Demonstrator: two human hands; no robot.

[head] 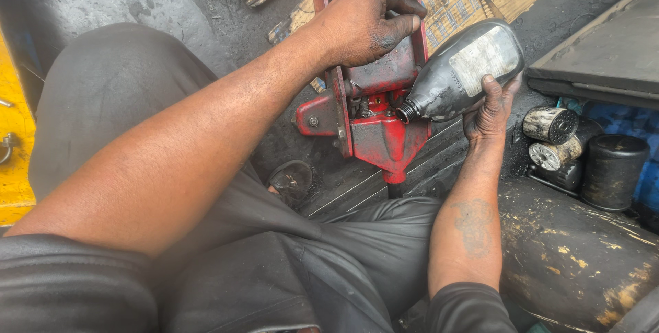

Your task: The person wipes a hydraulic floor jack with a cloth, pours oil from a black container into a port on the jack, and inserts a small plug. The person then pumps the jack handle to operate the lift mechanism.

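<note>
Left hand point(371, 17) pressing down, right hand point(489, 110) gripping
</note>
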